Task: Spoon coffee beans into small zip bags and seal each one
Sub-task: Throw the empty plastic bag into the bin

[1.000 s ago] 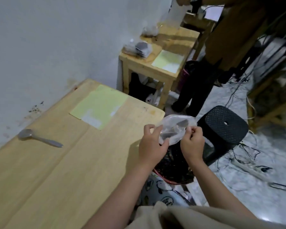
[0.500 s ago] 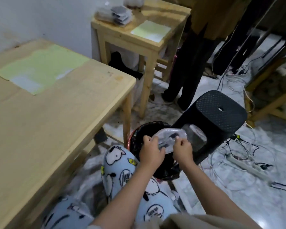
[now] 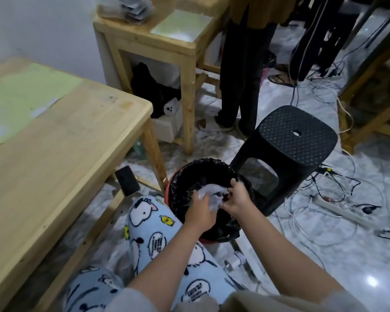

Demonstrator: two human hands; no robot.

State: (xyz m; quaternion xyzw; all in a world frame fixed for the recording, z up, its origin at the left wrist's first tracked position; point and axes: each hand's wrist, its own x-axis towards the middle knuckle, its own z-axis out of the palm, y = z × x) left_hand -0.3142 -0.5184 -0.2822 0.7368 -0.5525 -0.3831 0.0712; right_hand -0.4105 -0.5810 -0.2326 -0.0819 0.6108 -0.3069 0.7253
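Both the left hand (image 3: pixel 199 211) and right hand (image 3: pixel 235 199) pinch a clear zip bag (image 3: pixel 212 192) directly over the black-lined bin (image 3: pixel 178 188), probably so spilled beans fall inside

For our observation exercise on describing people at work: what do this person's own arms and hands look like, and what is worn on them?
Both forearms are bare from wrist to near the elbow. The left hand and right hand wear no gloves, and no rings, watch or bracelet show. Pale beige sleeves sit pushed up at the bottom edge of the view. No markings are visible on the arms.
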